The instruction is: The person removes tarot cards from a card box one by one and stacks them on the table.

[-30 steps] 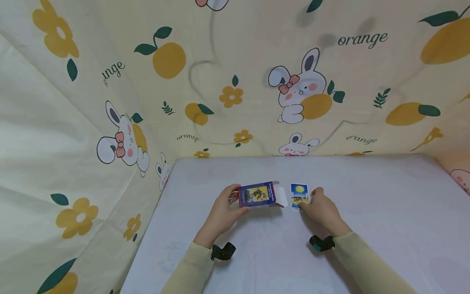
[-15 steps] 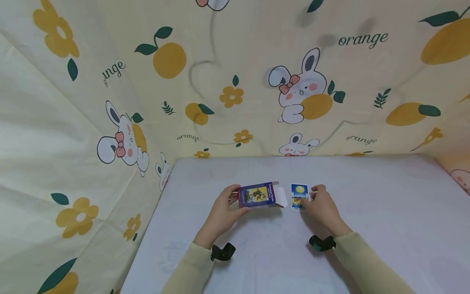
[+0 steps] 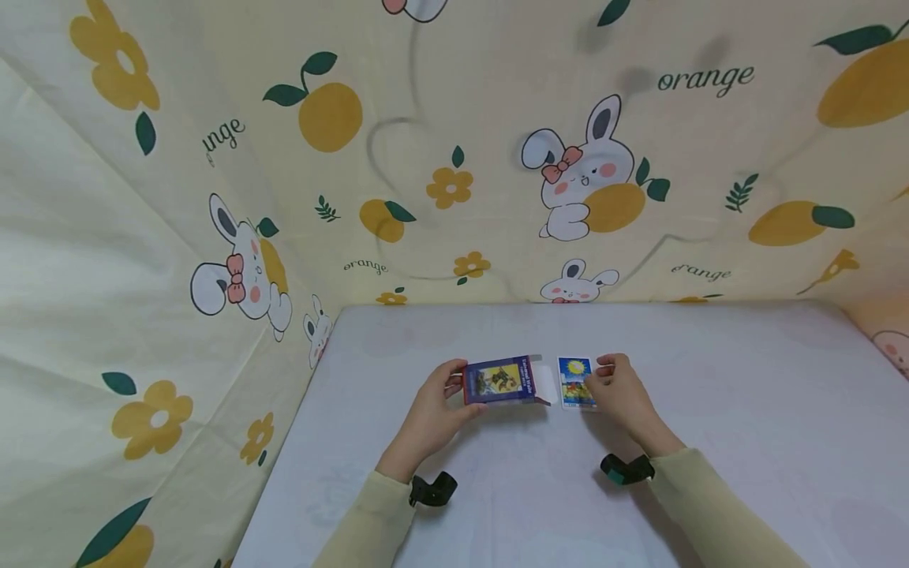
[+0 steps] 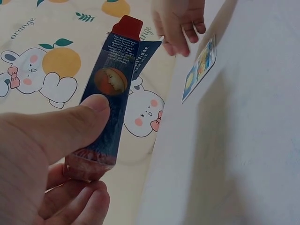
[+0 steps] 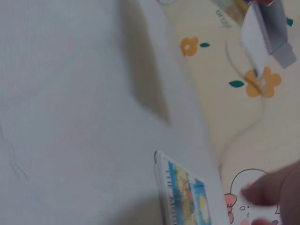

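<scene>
My left hand holds a dark blue tarot card box by its closed end, thumb on one narrow side and fingers on the other. At the box's right end the flap is open. The left wrist view shows its narrow printed side and a red end tab. Just to the right, a small stack of tarot cards lies face up on the table, a yellow sun on the top card. My right hand hovers at the stack's right edge, fingers loosely bent. Both wrist views show a gap between this hand and the cards.
A white cloth covers the table. Behind it and along the left hangs a cream curtain printed with rabbits and oranges. Black cameras are strapped to both wrists.
My right thumb and fingers have come off the card stack and lifted slightly. The cards lie a little further left. My left hand keeps the box in nearly the same place.
</scene>
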Demonstrator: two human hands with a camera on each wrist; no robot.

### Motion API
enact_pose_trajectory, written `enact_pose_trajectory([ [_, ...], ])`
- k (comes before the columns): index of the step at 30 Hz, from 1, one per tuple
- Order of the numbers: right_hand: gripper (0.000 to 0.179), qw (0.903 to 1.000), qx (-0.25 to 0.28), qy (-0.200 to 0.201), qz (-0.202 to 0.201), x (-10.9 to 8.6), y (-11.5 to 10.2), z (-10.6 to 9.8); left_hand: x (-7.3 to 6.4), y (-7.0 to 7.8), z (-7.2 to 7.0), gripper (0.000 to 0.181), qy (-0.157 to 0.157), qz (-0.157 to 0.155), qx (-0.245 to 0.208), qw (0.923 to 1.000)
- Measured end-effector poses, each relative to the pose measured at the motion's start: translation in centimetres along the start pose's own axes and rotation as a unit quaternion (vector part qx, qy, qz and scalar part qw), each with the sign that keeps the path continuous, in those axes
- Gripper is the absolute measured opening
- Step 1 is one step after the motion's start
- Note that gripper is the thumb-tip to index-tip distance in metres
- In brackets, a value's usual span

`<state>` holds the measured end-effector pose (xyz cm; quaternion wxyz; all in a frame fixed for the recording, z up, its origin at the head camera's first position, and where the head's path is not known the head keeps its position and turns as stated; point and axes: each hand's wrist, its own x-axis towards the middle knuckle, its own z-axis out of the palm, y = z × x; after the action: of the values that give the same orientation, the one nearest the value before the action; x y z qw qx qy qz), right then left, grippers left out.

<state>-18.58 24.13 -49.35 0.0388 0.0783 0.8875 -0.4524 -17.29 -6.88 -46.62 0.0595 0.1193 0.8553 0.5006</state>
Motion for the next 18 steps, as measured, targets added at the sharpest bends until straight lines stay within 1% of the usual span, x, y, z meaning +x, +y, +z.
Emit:
enact_pose_trajectory([
  [6, 0.063, 0.9982, 0.037, -0.012, -0.045, -0.7, -0.5, -0.4, 0.0, -0.1, 0.1, 0.079, -0.003, 0.008, -0.002, 1.0000],
  [9, 0.061, 0.9959, 0.060, -0.030, -0.061, -1.1, -1.0, -0.5, 0.1, -0.1, 0.1, 0.079, -0.004, 0.011, 0.001, 0.9999],
  [15, 0.054, 0.9923, 0.066, -0.060, -0.086, -1.9, -2.1, -0.1, 0.0, -0.2, 0.3, 0.078, -0.007, 0.015, 0.000, 0.9999],
  [18, 0.052, 0.9896, 0.081, -0.070, -0.096, -2.3, -2.6, 0.2, 0.0, -0.1, 0.5, 0.077, -0.010, 0.015, 0.002, 0.9998],
])
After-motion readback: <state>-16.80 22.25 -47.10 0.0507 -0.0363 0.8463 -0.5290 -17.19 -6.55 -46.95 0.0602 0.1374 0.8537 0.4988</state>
